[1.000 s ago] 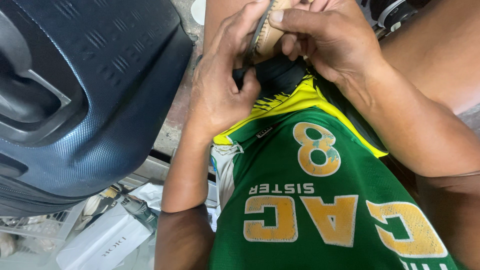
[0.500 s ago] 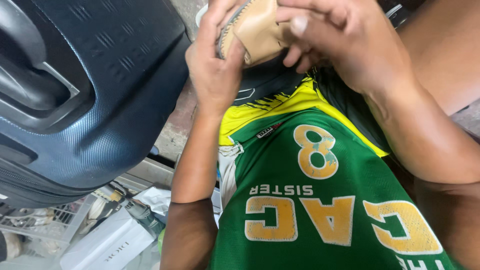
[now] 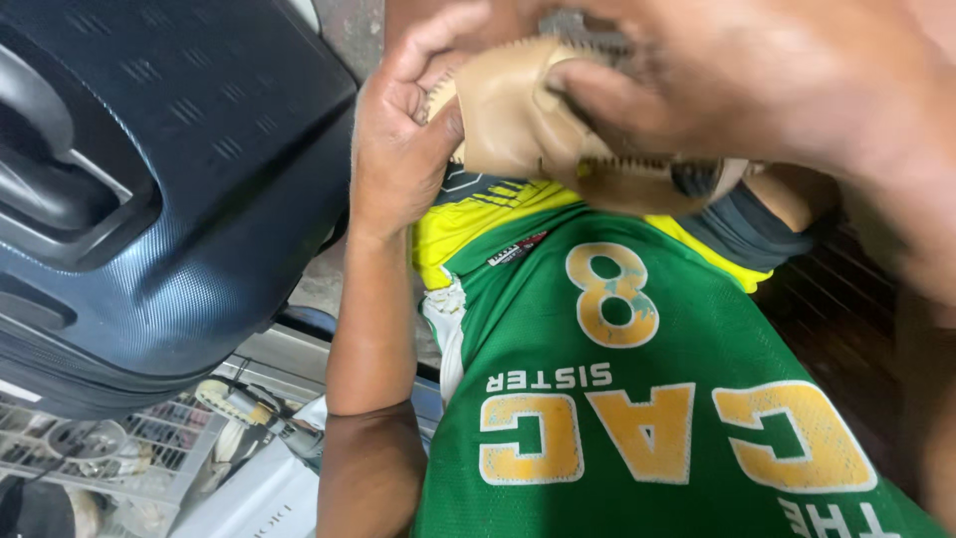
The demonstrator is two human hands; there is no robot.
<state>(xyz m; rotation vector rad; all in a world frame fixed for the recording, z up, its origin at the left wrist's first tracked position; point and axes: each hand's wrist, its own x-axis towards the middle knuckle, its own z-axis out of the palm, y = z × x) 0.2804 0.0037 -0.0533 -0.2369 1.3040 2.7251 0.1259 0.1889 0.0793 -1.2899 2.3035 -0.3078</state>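
Cluttered floor shows at lower left, past the person's lap in a green jersey (image 3: 637, 438). Right hand (image 3: 787, 90), nearest the lens and blurred, clamps a tan leather piece (image 3: 518, 120) from above; left hand (image 3: 398, 149) pinches its left edge, thumb on the serrated seam. Leather looks light, soft, pliable, probably not fragile; hold by the stitched rim. Further left, dark blue hard-shell suitcase (image 3: 169, 179), shut, contents unseen. Wire basket (image 3: 110, 448) below holds small oddments.

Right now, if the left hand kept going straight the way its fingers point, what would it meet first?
The tan leather piece: the left hand already grips its edge, fingers curled toward it. The right hand lies just beyond, though depth is unclear.
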